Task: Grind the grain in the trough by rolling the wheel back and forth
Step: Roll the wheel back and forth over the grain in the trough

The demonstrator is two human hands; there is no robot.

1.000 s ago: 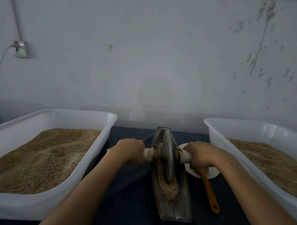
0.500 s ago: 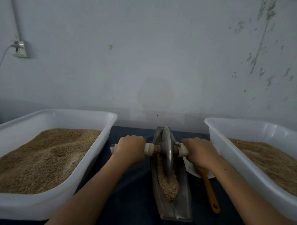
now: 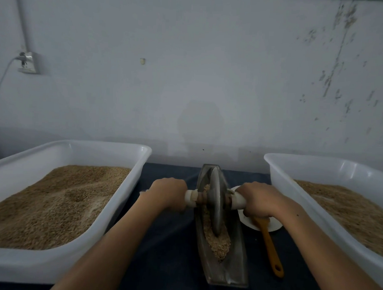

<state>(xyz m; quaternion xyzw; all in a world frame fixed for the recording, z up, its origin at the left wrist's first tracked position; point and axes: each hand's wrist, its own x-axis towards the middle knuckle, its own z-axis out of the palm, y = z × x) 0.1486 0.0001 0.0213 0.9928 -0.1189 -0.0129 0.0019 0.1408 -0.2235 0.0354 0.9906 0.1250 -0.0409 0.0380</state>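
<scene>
Left hand and right hand curled tight round the white handle ends either side of the wheel. Wheel upright in the trough, rim sunk in the grain near the trough's middle. Half a second back, nearer the trough's far end; now drawn toward the near end, more of the white plate uncovered. Just right of the trough, plate and orange spatula. Well left of the trough, a white tub of grain; well right of it, a second tub. Dark desk beneath. Beyond the trough, a scuffed pale wall with a socket far left.
</scene>
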